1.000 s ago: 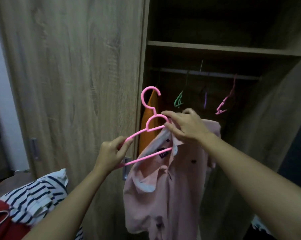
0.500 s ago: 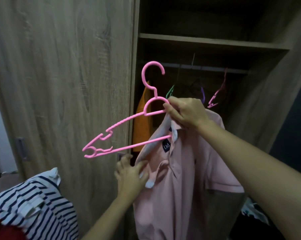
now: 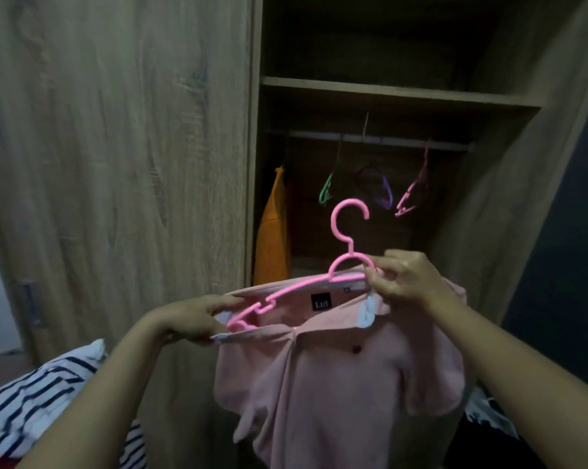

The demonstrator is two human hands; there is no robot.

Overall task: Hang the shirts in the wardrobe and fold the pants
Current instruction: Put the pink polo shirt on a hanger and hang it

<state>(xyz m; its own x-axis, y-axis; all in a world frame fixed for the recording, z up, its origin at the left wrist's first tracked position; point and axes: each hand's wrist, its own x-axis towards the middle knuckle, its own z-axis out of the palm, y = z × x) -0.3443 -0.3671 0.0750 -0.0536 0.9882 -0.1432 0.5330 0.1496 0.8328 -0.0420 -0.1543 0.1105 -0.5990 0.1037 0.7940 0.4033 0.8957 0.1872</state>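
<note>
I hold a pink polo shirt [image 3: 336, 384] up in front of the open wardrobe [image 3: 400, 93]. A pink plastic hanger [image 3: 348, 238] sits partly inside the shirt's collar, its hook pointing up. My right hand [image 3: 400, 279] pinches the hanger's neck together with the right side of the collar. My left hand [image 3: 197, 318] grips the collar's left edge, stretched over the hanger's left arm. The hanger's right arm is hidden inside the shirt.
Inside the wardrobe, a rail [image 3: 380, 140] carries an orange garment [image 3: 272, 238] at the left and empty green [image 3: 326, 194], purple [image 3: 384, 194] and pink hangers [image 3: 411, 198]. A closed wooden door [image 3: 116, 164] fills the left. A striped garment [image 3: 38, 397] lies at the lower left.
The hanger has come down and its left arm has gone into the collar. My left hand rose from the shirt front to grip the collar's left edge.
</note>
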